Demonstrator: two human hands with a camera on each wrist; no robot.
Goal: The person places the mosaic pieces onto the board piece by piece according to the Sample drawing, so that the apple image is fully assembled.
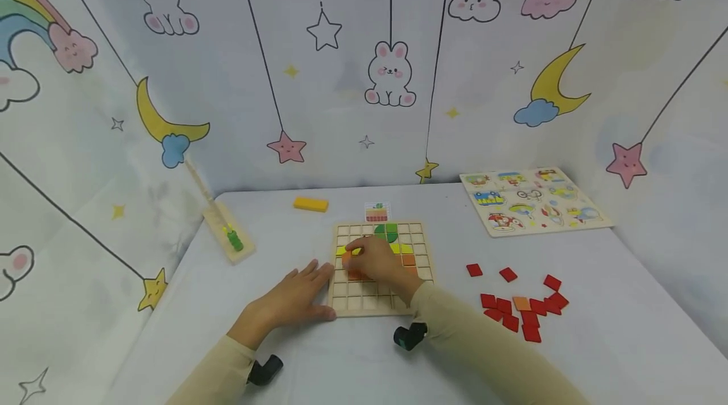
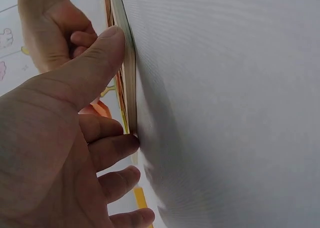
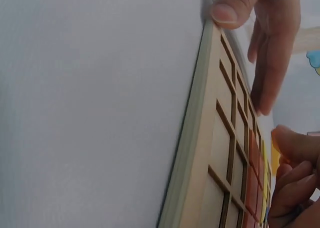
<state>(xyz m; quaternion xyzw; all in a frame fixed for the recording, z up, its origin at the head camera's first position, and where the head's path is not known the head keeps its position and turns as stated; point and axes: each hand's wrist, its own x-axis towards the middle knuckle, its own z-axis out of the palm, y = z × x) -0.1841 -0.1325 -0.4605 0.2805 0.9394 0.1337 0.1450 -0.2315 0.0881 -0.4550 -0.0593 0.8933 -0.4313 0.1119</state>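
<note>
In the head view, a wooden grid board (image 1: pixel 355 304) lies on the white table, with green, yellow and orange tiles in some of its cells. My right hand (image 1: pixel 378 259) is over the board's left part and pinches an orange square tile (image 1: pixel 346 258) between thumb and fingers. My left hand (image 1: pixel 298 297) lies flat beside the board, its fingers straight, thumb and fingertips touching the left edge. The left wrist view shows the left thumb (image 2: pixel 102 55) against the board's side. From the right wrist, much of the right hand (image 3: pixel 297 183) is cut off and its tile is hidden.
Several red tiles (image 1: pixel 530 333) and one orange tile (image 1: pixel 521 303) are scattered right of the board. Behind it lie a small pattern card (image 1: pixel 378 212) and a yellow block (image 1: pixel 310 204). A picture puzzle board (image 1: pixel 534 201) is back right; a wooden piece with a green caterpillar (image 1: pixel 234 239) is left.
</note>
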